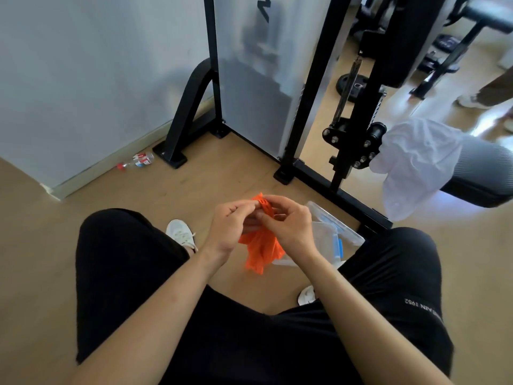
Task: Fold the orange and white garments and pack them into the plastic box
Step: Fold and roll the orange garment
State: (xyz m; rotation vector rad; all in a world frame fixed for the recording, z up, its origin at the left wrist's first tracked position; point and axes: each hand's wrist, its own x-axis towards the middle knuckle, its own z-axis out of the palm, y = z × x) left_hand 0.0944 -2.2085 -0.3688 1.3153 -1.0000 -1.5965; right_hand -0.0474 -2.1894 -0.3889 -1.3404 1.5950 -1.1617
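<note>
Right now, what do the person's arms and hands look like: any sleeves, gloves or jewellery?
Both forearms are bare to the frame's edge, with no sleeves in view. The left hand and right hand wear no gloves; no rings, watch or wristband are visible.

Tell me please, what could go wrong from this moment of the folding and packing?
The orange garment is held bunched in the air by the left hand and right hand, with no flat surface under it, so the fold may come out uneven. The white garment hangs over the edge of the padded bench and might slide to the floor, out of easy reach.
</note>
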